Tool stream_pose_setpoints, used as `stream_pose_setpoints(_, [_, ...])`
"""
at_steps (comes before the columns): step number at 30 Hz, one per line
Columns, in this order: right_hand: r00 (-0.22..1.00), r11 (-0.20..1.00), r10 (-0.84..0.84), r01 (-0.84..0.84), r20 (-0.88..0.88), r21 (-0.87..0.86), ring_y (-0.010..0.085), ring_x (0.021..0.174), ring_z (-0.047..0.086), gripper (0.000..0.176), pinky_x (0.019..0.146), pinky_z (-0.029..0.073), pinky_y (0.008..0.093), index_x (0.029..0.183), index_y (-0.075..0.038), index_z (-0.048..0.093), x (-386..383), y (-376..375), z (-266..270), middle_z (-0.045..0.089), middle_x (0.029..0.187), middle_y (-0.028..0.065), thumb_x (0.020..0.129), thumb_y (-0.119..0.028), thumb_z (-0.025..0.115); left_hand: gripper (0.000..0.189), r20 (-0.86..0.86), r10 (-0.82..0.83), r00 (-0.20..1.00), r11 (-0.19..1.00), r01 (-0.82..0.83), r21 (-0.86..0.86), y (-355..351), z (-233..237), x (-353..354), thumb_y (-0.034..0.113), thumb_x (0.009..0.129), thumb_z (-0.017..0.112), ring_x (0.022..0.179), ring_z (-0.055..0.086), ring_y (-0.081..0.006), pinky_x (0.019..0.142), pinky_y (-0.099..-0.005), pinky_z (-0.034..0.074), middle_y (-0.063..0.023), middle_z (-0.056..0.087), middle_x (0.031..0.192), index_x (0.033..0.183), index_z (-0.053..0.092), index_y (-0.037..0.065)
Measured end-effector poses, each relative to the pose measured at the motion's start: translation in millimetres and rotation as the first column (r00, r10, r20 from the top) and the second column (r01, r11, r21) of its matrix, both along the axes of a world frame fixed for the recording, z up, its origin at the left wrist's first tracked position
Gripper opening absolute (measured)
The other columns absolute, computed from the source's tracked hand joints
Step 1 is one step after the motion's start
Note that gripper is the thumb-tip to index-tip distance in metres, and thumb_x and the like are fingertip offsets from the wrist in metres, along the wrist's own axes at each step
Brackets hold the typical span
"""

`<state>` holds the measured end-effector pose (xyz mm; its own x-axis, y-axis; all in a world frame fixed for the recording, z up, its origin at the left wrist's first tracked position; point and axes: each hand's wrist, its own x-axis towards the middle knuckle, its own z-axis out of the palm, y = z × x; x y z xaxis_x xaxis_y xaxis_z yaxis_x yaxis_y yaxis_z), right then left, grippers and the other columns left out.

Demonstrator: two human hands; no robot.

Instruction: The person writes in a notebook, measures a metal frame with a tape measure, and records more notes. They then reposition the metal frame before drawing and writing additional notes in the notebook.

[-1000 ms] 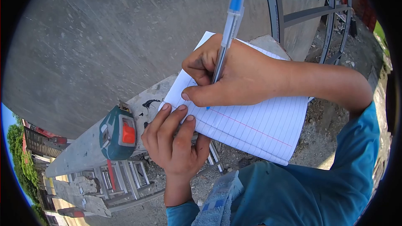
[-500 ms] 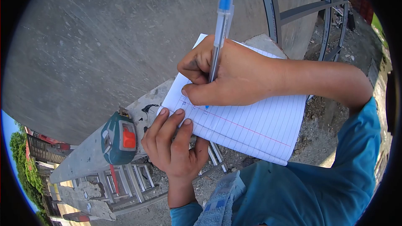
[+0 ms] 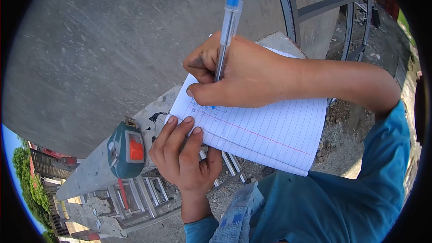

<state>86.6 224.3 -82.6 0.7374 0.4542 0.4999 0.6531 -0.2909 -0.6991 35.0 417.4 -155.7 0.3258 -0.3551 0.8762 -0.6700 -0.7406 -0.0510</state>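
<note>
My right hand (image 3: 252,74) is closed around a clear ballpoint pen (image 3: 230,18) with a blue end. Its blue tip rests near small written figures on a lined notebook (image 3: 270,130). My left hand (image 3: 186,155) holds the notebook's near-left edge, three fingertips pressing on the page. The notebook lies on a grey concrete ledge (image 3: 167,104), partly hidden by my right hand. Left of my left hand, a dark green tape measure (image 3: 118,153) with an orange button sits on the same ledge.
A large grey concrete surface (image 3: 103,58) rises behind the ledge. Curved metal framing (image 3: 324,10) stands at the upper right. Below left are an aluminium ladder (image 3: 146,195) and broken concrete (image 3: 96,204). A light blue towel (image 3: 238,213) hangs against my teal shirt.
My right hand and the pen have shifted slightly left and up across the page, uncovering more written figures. My left hand keeps its place on the notebook.
</note>
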Motion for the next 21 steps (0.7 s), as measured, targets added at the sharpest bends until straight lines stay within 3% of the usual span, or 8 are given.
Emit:
stream_pose_setpoints(4, [0.998, 0.997, 0.046, -0.049, -0.05, -0.063, 0.0109, 0.047, 0.033, 0.037, 0.047, 0.029, 0.0297, 0.056, -0.002, 0.033, -1.4, -1.9, 2.6, 0.03, 0.05, 0.0043, 0.078, -0.009, 0.062, 0.025, 0.007, -0.01, 1.0, 1.0, 0.01, -0.009, 0.5, -0.9, 0.5, 0.014, 0.074, 0.071, 0.105, 0.06, -0.0303, 0.082, -0.039, 0.041, -0.0063, 0.065, 0.105, 0.096, 0.058, 0.011])
stream_pose_setpoints(21, [0.997, 0.997, 0.076, -0.076, -0.001, 0.028, 0.0097, 0.047, 0.031, 0.035, 0.047, 0.028, 0.0296, 0.056, -0.002, 0.033, 1.8, -1.5, -2.7, 0.027, 0.05, 0.0031, 0.075, -0.007, 0.061, 0.029, 0.01, -0.015, 1.0, 1.0, 0.015, -0.005, 0.8, -1.5, 1.1, 0.014, 0.073, 0.073, 0.106, 0.059, -0.0305, 0.084, -0.0395, 0.041, -0.0067, 0.065, 0.105, 0.097, 0.058, 0.01])
